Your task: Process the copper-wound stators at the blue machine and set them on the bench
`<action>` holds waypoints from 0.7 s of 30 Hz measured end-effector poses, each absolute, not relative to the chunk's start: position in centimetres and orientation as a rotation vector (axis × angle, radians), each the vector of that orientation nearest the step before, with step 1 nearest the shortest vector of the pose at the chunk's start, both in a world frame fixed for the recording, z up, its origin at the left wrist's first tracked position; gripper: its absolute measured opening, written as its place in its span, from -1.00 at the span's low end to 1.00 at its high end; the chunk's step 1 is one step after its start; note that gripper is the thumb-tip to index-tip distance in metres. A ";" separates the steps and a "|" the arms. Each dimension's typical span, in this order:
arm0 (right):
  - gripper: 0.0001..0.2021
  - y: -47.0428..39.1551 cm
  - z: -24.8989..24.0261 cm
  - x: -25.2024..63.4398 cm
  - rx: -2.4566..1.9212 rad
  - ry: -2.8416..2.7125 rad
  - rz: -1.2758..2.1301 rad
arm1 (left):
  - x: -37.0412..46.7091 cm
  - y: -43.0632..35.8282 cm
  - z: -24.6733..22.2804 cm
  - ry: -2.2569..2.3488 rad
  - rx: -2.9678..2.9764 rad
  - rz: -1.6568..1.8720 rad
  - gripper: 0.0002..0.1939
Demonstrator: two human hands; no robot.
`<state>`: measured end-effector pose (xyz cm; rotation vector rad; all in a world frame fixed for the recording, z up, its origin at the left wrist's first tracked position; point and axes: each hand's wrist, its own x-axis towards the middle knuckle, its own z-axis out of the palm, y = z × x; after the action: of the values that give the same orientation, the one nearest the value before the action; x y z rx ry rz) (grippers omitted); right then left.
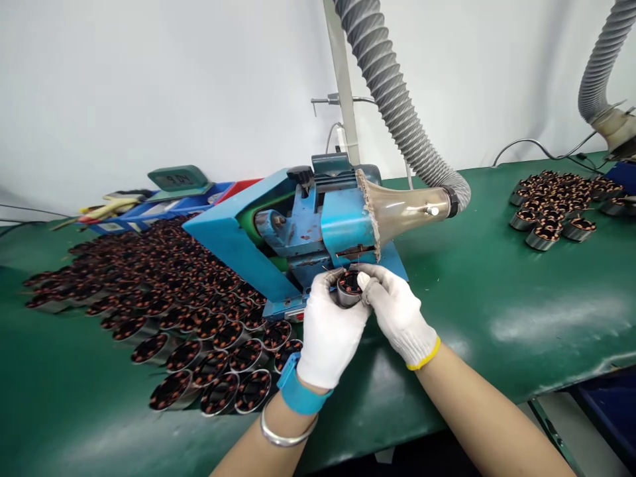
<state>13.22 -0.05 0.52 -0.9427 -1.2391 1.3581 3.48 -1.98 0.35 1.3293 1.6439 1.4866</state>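
Both my hands wear white gloves and hold one motor stator (349, 291), a short metal ring with a black inside and copper windings. My left hand (330, 324) wraps its left side, and my right hand (397, 305) grips its right rim with thumb and fingers. Thin wire ends seem to stick up from the stator. It is held just in front of the slot in the blue belt-driven machine (348, 212). Whether the wires touch anything inside the slot is hidden.
Many similar stators (218, 331) crowd the green table (477, 318) at left; another group (551, 205) stands at right. A clear funnel (407, 209) joins the machine to a grey hose (392, 79). Behind are a blue bin (163, 211) and a digital display (177, 179).
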 end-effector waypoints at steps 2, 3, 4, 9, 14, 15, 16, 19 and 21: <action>-0.68 0.3 0.5 13.0 -0.938 -1.235 1.356 | 3.3 -1.5 0.7 1.705 1.339 1.492 -0.57; -0.68 0.6 0.4 12.9 -0.928 -1.231 1.344 | 3.2 -1.3 0.8 1.742 1.359 1.493 -0.58; -0.68 0.8 0.4 12.8 -0.921 -1.225 1.325 | 3.2 -1.1 1.1 1.785 1.387 1.492 -0.59; -0.65 1.6 0.3 12.7 -0.994 -1.194 1.239 | 3.5 -0.3 1.9 1.912 1.457 1.508 -0.62; -0.66 1.5 0.0 12.9 -0.918 -1.203 1.238 | 3.8 -0.2 1.4 1.849 1.436 1.520 -0.64; -0.65 1.2 -0.2 13.0 -0.906 -1.201 1.242 | 3.8 -0.4 1.1 1.819 1.429 1.525 -0.64; -0.66 0.9 -0.3 13.1 -0.897 -1.208 1.235 | 3.8 -0.7 0.9 1.786 1.422 1.541 -0.64; -0.68 -0.3 -0.7 13.2 -0.867 -1.302 1.120 | 4.0 -1.8 0.1 1.656 1.416 1.642 -0.64; -0.71 -1.2 -0.9 13.3 -0.822 -1.402 0.993 | 4.0 -2.8 -0.2 1.560 1.431 1.724 -0.65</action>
<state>13.29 -1.17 -0.88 -0.8223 -1.4019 0.9926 3.98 -2.81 -0.17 1.4306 1.5604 1.7239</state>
